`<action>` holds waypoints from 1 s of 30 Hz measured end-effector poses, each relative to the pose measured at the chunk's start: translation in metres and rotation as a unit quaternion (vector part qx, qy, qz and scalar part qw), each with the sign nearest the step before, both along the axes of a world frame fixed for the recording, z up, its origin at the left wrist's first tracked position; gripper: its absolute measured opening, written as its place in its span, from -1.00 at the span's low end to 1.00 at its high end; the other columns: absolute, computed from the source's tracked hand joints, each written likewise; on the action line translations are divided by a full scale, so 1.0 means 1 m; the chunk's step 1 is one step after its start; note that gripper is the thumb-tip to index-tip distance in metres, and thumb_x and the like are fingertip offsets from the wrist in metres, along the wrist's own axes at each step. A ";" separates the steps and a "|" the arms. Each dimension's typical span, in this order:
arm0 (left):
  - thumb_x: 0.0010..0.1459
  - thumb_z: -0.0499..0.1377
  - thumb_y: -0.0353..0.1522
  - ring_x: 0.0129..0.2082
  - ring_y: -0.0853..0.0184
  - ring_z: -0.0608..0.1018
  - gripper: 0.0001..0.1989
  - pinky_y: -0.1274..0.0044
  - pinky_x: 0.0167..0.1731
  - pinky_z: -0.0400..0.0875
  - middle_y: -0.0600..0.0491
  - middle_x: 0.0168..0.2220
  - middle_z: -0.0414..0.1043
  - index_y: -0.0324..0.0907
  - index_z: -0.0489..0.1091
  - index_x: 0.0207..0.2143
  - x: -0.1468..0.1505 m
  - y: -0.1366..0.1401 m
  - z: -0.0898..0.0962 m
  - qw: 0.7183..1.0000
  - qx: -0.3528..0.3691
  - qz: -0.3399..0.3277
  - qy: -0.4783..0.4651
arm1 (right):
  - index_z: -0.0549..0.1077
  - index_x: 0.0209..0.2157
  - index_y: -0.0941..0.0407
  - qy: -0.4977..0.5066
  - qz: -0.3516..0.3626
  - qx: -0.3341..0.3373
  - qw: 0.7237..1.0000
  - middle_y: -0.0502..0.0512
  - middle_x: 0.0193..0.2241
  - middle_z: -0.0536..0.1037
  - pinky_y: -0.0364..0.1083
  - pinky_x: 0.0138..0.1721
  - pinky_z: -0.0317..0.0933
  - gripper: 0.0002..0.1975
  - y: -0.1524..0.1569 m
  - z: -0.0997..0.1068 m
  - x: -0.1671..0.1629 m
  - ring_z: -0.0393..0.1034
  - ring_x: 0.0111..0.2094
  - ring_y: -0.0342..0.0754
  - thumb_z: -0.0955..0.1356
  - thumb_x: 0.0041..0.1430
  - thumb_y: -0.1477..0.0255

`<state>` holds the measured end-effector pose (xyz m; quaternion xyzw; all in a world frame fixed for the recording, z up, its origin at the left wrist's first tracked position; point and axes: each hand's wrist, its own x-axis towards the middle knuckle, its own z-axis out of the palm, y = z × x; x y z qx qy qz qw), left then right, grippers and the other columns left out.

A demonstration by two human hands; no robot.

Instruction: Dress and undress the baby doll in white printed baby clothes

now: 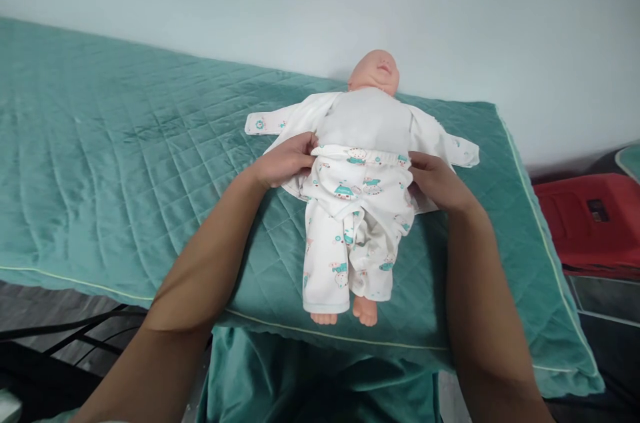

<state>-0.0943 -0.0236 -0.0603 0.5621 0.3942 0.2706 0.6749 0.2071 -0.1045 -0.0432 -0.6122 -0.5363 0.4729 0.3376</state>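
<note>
A baby doll [375, 73] lies on its back, head toward the wall and bare feet toward me. White printed pants [357, 183] cover its legs up to the belly, where a plain white torso [370, 117] shows. A white printed jacket [433, 133] is spread open beneath it, sleeves stretched out to both sides. My left hand [289, 159] pinches the pants' waistband at its left end. At the opposite end, my right hand [436, 177] is closed on the same waistband, its fingertips partly hidden by the cloth.
The doll rests on a green quilted cover [165, 163] with pale piping, set against a plain wall [225, 3]. A red plastic container [590, 223] stands beyond the right edge. Black metal bars [75, 329] show low on the left, above a grey floor.
</note>
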 end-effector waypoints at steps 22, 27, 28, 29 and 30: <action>-0.24 0.23 -0.58 -0.61 0.41 0.48 -0.80 0.63 -0.65 0.30 0.06 -0.54 0.51 -0.25 0.52 -0.47 0.009 0.015 0.004 0.993 -0.049 -0.090 0.052 | 0.56 -0.29 0.07 0.049 0.017 0.053 0.997 -0.02 -0.46 0.60 -0.07 -0.45 0.34 -0.84 0.003 -0.011 -0.004 0.43 -0.48 -0.05 0.41 0.02 0.42; -0.19 0.25 -0.57 -0.61 0.45 0.47 -0.79 0.64 -0.59 0.38 0.11 -0.60 0.43 -0.25 0.52 -0.40 0.008 0.009 -0.001 0.997 -0.073 -0.035 -0.007 | 0.63 -0.23 0.02 0.090 -0.005 0.068 0.994 0.01 -0.41 0.65 -0.02 -0.39 0.39 -0.78 0.007 -0.022 0.003 0.51 -0.37 0.05 0.47 0.02 0.39; -0.16 0.26 -0.57 -0.59 0.44 0.48 -0.78 0.63 -0.56 0.40 0.11 -0.60 0.43 -0.24 0.53 -0.37 0.008 0.008 -0.002 0.997 -0.071 -0.028 -0.011 | 0.64 -0.24 0.02 0.098 -0.013 0.071 0.993 0.01 -0.41 0.65 -0.02 -0.39 0.39 -0.79 0.008 -0.024 0.004 0.51 -0.37 0.05 0.48 0.01 0.39; -0.14 0.27 -0.56 -0.57 0.42 0.50 -0.79 0.62 -0.53 0.42 0.12 -0.60 0.43 -0.23 0.53 -0.36 0.008 0.007 -0.002 0.998 -0.065 -0.022 -0.012 | 0.64 -0.25 0.01 0.107 -0.018 0.072 0.991 0.01 -0.41 0.64 -0.02 -0.40 0.38 -0.80 0.009 -0.026 0.004 0.51 -0.37 0.05 0.48 0.01 0.39; -0.12 0.28 -0.55 -0.55 0.41 0.51 -0.79 0.61 -0.52 0.42 0.12 -0.60 0.43 -0.23 0.54 -0.35 0.008 0.006 -0.003 0.998 -0.055 -0.016 -0.012 | 0.64 -0.26 0.01 0.115 -0.019 0.072 0.991 0.01 -0.41 0.64 -0.03 -0.41 0.37 -0.81 0.009 -0.027 0.005 0.51 -0.38 0.04 0.48 0.01 0.40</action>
